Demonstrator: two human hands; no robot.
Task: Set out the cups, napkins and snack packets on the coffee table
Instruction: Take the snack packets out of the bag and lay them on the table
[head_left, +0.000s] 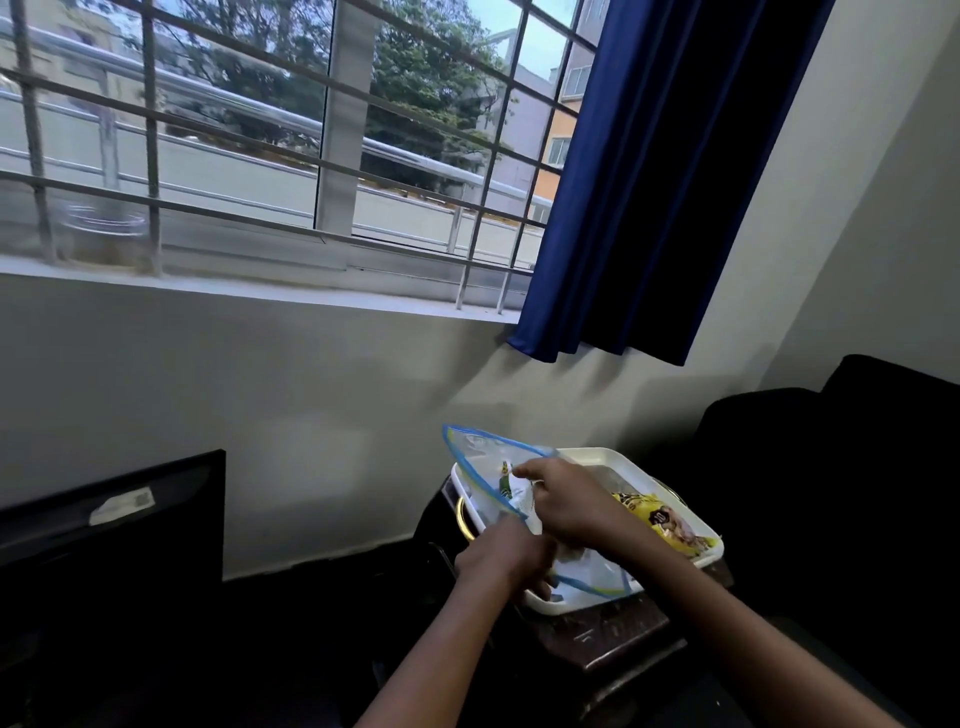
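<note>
A white tray (597, 454) with gold handles rests on a small dark wooden table (613, 631). Over the tray I hold a clear zip bag (478, 452) with a blue rim. White napkin-like contents and a green-printed item show through it. My left hand (501, 558) grips the bag's lower edge. My right hand (558, 499) pinches the bag and its white contents from above. A yellow snack packet (662, 519) lies in the tray's right half, partly behind my right wrist. No cups are in view.
A dark screen or cabinet (111, 512) stands at the left against the wall. A black sofa (841, 467) fills the right side behind the table. A blue curtain (660, 176) hangs above beside a barred window (260, 135).
</note>
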